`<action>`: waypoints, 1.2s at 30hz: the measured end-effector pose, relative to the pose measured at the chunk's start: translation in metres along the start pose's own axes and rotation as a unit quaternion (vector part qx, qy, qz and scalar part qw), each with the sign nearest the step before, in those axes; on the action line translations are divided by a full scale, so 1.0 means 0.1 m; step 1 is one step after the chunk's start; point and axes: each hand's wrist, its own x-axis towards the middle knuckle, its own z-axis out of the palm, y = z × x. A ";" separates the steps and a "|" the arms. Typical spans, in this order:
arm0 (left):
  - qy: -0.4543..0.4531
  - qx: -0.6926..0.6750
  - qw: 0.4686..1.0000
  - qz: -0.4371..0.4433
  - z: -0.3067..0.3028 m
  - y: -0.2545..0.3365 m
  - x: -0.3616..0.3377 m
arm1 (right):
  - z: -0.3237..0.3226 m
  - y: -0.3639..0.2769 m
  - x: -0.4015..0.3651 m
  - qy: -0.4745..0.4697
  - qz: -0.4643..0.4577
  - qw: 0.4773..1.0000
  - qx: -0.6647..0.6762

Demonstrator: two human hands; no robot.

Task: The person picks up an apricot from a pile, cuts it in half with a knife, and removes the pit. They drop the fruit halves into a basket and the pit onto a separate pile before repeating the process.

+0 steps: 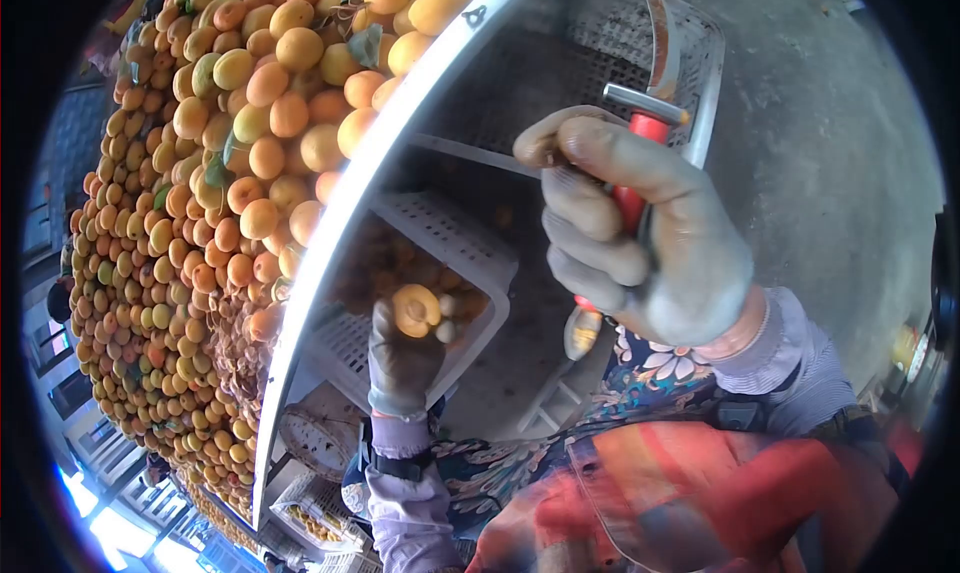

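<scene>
My gloved left hand (405,368) holds an apricot half (416,311), its cut face up with a hollow or pit at the centre. It is low, over a white perforated crate (450,228) with apricot pieces in it. My gloved right hand (640,223) is raised higher, its fingers wrapped round a red-handled tool (648,128). A metal crosspiece tops the tool, and a spoon-like metal end shows below the fist. Thumb and forefinger pinch together near something small and brown that I cannot make out.
A large heap of apricots (270,103) with a few leaves fills the left, behind a pale metal table rim (350,198). Another crate (705,63) stands at the back. A round dial scale (318,438) and a crate of fruit (320,523) are lower left. Concrete floor (830,153) lies right.
</scene>
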 end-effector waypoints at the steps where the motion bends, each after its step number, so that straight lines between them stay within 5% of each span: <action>1: 0.009 0.032 0.999 -0.001 0.16 -0.06 0.02 | 0.01 0.01 0.01 -0.008 -0.010 1.000 0.002; 6: 0.086 0.044 0.995 0.011 1.07 -0.46 -0.03 | 0.24 0.07 0.00 0.016 -0.088 0.983 -0.159; 9: 0.021 -0.081 0.996 -0.015 1.12 -0.62 -0.12 | 0.22 0.16 0.04 0.004 -0.077 0.984 -0.163; 15: 0.043 0.058 0.997 0.021 1.31 -0.68 -0.20 | 0.43 0.23 -0.05 0.014 -0.103 0.961 -0.257; 19: 0.056 0.152 0.983 0.087 1.38 -0.70 -0.22 | 0.45 0.31 -0.06 -0.064 -0.158 0.944 -0.283; 24: 0.116 0.457 0.857 0.208 1.36 -0.72 -0.19 | 0.47 0.35 -0.07 -0.101 -0.162 0.933 -0.306; 27: 0.147 0.613 0.729 0.265 1.30 -0.74 -0.15 | 0.36 0.45 0.03 -0.126 -0.299 0.869 -0.373; 29: 0.162 0.702 0.627 0.295 1.25 -0.77 -0.12 | 0.29 0.48 0.08 -0.130 -0.312 0.858 -0.387; 32: 0.117 0.730 0.588 0.329 1.11 -0.82 -0.04 | 0.28 0.49 0.06 -0.140 -0.307 0.847 -0.411; 34: 0.129 0.717 0.608 0.315 1.11 -0.84 -0.03 | 0.25 0.46 0.05 -0.135 -0.314 0.808 -0.479; 36: 0.142 0.704 0.627 0.301 1.16 -0.83 -0.05 | 0.28 0.50 0.06 -0.123 -0.317 0.824 -0.453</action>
